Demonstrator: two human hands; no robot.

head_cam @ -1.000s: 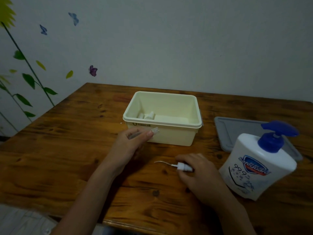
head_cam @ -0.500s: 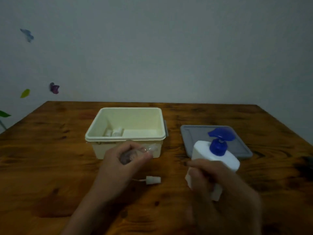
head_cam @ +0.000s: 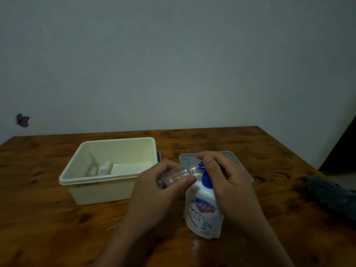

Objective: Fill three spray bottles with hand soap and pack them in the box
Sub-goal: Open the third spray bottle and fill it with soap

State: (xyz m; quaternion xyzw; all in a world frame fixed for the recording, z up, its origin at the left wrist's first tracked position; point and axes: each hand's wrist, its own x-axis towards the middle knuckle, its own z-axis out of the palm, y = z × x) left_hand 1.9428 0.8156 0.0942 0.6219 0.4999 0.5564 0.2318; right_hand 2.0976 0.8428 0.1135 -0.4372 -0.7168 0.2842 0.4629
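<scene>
My left hand (head_cam: 154, 189) grips a small clear spray bottle (head_cam: 177, 173) with its cap off, tilted so its open neck meets the blue nozzle of the hand soap bottle (head_cam: 204, 211). That white soap bottle stands on the table, and my right hand (head_cam: 223, 174) rests over its blue pump (head_cam: 205, 180) with fingers curled round the pump head. The cream box (head_cam: 107, 178) sits to the left with two small bottles (head_cam: 100, 170) lying inside. The spray cap is hidden behind my left hand.
The grey box lid (head_cam: 185, 158) lies flat behind the soap bottle. A dark grey cloth (head_cam: 331, 193) lies at the table's right edge. The wooden table (head_cam: 48, 218) ends at a wall behind.
My right hand left the spray cap on the table, pulled the soap bottle in front of me and moved onto its pump. My left hand brought the clear bottle's neck to the nozzle.
</scene>
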